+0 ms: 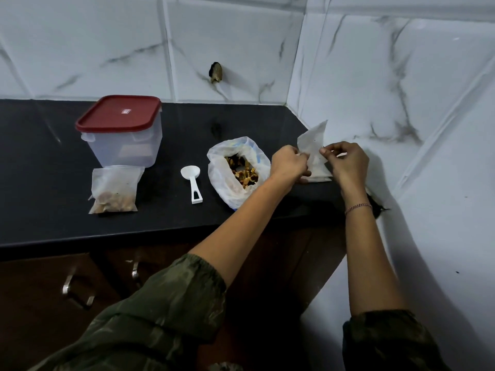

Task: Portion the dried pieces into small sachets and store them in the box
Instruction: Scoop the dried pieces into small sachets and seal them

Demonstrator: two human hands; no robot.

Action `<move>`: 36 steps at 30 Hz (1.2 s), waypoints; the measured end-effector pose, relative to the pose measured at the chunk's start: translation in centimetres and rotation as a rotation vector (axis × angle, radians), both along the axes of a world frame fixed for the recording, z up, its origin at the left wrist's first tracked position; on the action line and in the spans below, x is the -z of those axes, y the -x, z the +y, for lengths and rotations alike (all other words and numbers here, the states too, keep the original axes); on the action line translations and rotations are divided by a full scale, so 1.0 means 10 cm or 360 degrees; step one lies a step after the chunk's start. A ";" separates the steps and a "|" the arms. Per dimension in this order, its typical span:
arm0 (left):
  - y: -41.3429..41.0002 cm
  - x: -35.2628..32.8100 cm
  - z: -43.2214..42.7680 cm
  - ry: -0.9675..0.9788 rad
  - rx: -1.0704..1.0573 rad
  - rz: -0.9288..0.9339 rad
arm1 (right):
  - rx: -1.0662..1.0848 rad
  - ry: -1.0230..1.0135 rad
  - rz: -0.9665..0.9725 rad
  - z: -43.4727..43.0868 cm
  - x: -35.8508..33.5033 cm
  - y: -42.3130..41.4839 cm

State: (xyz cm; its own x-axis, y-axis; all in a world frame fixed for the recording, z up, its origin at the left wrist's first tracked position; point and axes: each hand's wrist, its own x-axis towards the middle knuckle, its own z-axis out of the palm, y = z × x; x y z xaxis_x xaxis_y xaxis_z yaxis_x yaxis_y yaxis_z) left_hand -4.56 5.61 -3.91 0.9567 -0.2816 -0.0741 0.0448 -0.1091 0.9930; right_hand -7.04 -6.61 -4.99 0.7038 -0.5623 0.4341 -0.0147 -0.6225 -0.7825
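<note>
At the far left of the dark table (40, 170) stands the clear box (123, 148), its red lid (117, 112) pressed on, so nothing has gone in it for now. Just in front of it lies a filled sachet (113, 188), lying flat with its load settled at the near end, seemingly parked beside the box until storing time. Further right a white scoop (191, 180) rests bowl-up, handle toward the person, easy to pick up for the next portion. Beside it a plastic bag (227, 180) sits with its mouth rolled wide open, exposing the dried pieces (242, 170) for scooping.

Right of the bag, the left hand (288, 164) pinches one edge of an empty sachet (312, 145) between curled fingers (301, 156). The right hand (348, 163) pinches the opposite edge with thumb and forefinger, the other fingers folded in. The sachet stands raised above the table's right corner, close to the tiled wall (401, 89). The two grips likely serve to pull its mouth apart for filling. Whether it is already open, I cannot tell.
</note>
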 end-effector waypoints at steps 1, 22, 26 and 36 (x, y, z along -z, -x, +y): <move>0.02 -0.03 0.06 0.0003 -0.0010 -0.0049 | -0.0019 -0.0007 -0.0022 0.02 -0.02 0.03; 0.25 -0.43 1.62 -0.0579 -0.0426 -0.1027 | -0.0400 0.0257 -0.0203 1.26 -0.50 0.30; 0.45 -0.24 1.68 -0.0035 -0.0722 -0.1018 | -0.0432 -0.0118 -0.0282 1.60 -0.36 0.39; 0.57 -0.01 1.92 0.0406 -0.0574 -0.0417 | -0.0675 -0.0031 -0.0089 1.94 -0.16 0.50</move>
State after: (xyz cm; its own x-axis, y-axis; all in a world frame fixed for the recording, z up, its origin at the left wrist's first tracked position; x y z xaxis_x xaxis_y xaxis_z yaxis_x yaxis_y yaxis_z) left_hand -10.24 24.79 -3.84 0.9735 0.0922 0.2095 -0.2194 0.1147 0.9689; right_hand -12.09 12.84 -3.41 0.8501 -0.2370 0.4703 0.2820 -0.5493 -0.7866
